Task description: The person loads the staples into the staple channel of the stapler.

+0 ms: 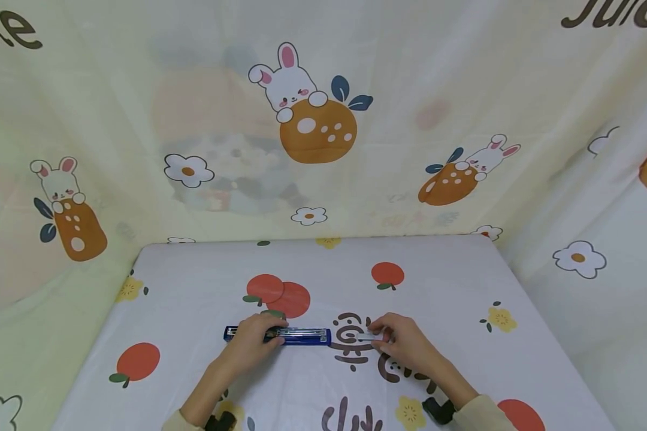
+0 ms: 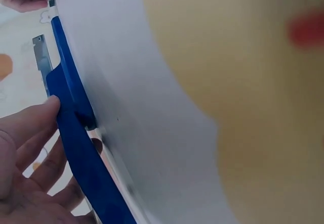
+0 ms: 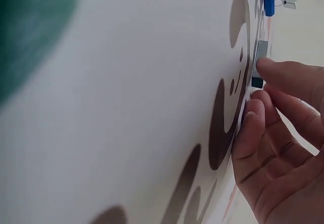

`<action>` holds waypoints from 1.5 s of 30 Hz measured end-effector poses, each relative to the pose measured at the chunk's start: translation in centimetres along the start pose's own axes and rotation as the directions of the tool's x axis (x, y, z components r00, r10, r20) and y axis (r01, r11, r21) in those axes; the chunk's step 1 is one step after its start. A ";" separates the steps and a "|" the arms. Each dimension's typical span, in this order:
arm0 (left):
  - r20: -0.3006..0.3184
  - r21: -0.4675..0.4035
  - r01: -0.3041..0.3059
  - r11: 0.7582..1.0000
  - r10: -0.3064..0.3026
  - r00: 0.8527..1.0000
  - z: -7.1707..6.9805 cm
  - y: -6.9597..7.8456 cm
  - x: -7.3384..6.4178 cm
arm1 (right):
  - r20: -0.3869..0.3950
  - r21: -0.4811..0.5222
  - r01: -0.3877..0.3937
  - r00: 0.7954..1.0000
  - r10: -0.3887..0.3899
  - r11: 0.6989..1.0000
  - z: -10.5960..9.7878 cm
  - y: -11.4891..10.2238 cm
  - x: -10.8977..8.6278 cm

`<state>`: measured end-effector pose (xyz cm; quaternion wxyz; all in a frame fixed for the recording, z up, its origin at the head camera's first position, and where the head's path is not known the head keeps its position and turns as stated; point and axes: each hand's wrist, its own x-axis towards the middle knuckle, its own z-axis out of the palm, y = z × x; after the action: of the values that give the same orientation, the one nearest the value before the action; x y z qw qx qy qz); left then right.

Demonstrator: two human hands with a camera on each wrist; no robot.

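A long blue stapler (image 1: 308,337) lies crosswise on the table, with its metal channel showing along the top. My left hand (image 1: 256,336) grips it near the middle, thumb on the near side and fingers over the far side. In the left wrist view, a metal part (image 2: 41,54) stands apart from the blue body (image 2: 96,168). To the right of the stapler, my right hand (image 1: 404,340) pinches a short grey strip of staples (image 1: 363,337) between thumb and fingers. The strip points left toward the stapler's end, with a gap between them. Its right end is hidden by the fingers.
The table (image 1: 194,263) wears a white cover printed with fruit, flowers and dark lettering. A pale curtain (image 1: 393,54) with rabbit prints hangs behind it and along both sides. Dark wrist straps (image 1: 438,411) show near both sleeves.
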<state>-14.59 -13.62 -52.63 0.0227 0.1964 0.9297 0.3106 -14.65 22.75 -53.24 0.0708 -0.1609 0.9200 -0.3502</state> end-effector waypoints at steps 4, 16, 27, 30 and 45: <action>0.009 -0.021 0.007 1.000 -0.007 1.000 0.1 -0.1 0.1 | -0.004 -0.031 0.005 1.000 -0.005 1.000 0.2 0.1 0.2; 0.030 -0.079 0.052 0.996 -0.049 0.998 0.2 -0.2 0.4 | -0.006 -0.057 0.002 1.000 -0.002 0.998 0.4 -0.1 0.5; 0.047 -0.090 0.059 0.994 -0.055 0.997 0.0 0.0 0.4 | 0.011 -0.061 -0.032 0.999 0.033 0.998 0.2 -0.6 0.4; 0.050 -0.093 0.056 0.994 -0.052 0.997 -0.1 0.1 0.3 | 0.011 -0.060 -0.025 1.000 0.026 0.998 0.2 -0.6 0.4; 0.064 -0.098 0.072 0.993 -0.066 0.996 -0.1 -0.1 0.4 | -0.015 -0.074 -0.005 1.000 0.003 0.997 0.3 -0.2 0.5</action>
<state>-14.99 -13.62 -52.55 0.0714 0.1718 0.9181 0.3499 -15.00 22.23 -53.35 0.0586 -0.1589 0.9332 -0.3171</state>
